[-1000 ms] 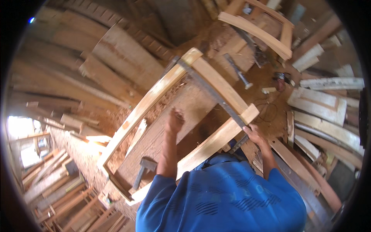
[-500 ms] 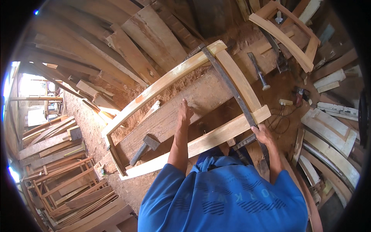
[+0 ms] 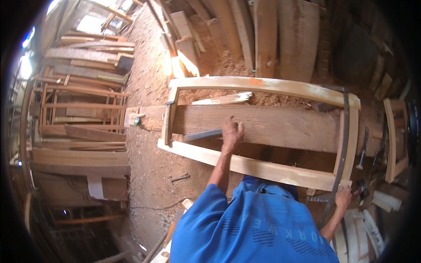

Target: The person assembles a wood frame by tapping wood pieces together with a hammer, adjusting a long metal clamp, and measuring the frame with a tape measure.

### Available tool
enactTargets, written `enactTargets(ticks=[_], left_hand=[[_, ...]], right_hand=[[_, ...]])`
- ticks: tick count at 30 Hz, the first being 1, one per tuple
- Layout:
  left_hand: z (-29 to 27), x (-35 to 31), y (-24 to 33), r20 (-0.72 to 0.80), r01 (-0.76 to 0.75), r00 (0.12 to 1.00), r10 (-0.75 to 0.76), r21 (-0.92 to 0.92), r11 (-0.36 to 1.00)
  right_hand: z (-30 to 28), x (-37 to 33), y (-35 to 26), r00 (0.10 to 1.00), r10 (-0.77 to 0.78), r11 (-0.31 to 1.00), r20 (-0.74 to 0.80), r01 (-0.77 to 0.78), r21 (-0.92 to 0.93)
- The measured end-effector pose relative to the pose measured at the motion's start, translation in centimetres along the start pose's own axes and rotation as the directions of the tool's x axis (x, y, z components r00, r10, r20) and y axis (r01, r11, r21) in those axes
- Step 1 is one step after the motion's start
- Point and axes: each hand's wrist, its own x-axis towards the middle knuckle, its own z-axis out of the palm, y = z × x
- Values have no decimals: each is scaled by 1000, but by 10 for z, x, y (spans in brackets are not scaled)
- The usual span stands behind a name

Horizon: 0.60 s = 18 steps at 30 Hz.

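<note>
A pale wooden frame (image 3: 280, 171) with a bowed far rail lies across a broad brown plank (image 3: 280, 125). My left hand (image 3: 232, 131) is above the plank inside the frame, over the head end of a mallet (image 3: 202, 134). Its fingers look apart; the mallet's handle points left, while its head is hidden beneath the hand. At the frame's near right corner, my right hand (image 3: 343, 197) is closed around a long dark metal bar clamp (image 3: 342, 149). That clamp runs across the frame's right end, beside the end rail.
A chisel-like tool (image 3: 362, 149) lies beyond the frame's right end. Another wooden frame (image 3: 391, 140) stands at far right. Stacked boards (image 3: 83, 158) fill the left side, and tall planks (image 3: 265, 39) lean at the back. Shavings cover the floor (image 3: 149, 175).
My view has turned, so the frame now lies nearly level across it. My left hand has moved leftward along the plank to the mallet. The right hand stays on the bar clamp.
</note>
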Motion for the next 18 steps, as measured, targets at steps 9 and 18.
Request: enactTargets(ticks=[9, 18], left_hand=[[-151, 90, -242, -193, 639, 752, -631, 450, 624], [-153, 111, -245, -108, 488, 863, -493, -70, 870]], right_hand=[[-21, -20, -189, 882, -431, 886, 193, 372, 277], [-3, -17, -250, 749, -581, 812, 317, 560, 166]])
